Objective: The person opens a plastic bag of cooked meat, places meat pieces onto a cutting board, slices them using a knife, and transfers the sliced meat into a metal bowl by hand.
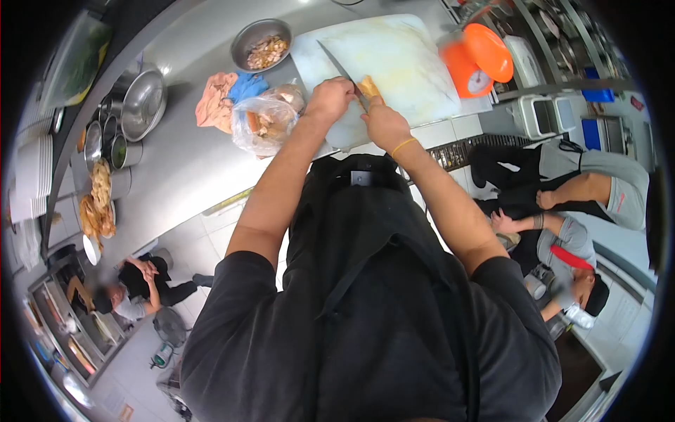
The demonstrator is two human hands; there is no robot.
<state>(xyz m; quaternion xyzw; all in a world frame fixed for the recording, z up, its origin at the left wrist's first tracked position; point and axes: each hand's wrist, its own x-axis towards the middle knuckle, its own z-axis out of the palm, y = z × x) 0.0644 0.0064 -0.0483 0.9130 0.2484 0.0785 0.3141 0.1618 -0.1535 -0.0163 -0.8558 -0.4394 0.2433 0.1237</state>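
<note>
A knife (336, 62) lies slantwise over the white cutting board (401, 42), its tip toward the far left. My right hand (387, 125), with a yellow band at the wrist, is closed around its handle end. My left hand (330, 100) is closed beside the blade, fingers curled in close to it; what they grip is hidden. A yellow-orange piece of food (368, 86) sits right of the blade, just beyond my right fingers. Left of the board are a clear plastic bag (256, 141) with food inside and a metal bowl (239, 50) of chopped pieces.
An orange kitchen scale (464, 70) stands at the board's right. Blue (247, 86) and pink (213, 102) cloths or bags lie by the plastic bag. Metal bowls (144, 105) and cooked poultry (98, 207) line the left. People sit at left (151, 285) and right (562, 243).
</note>
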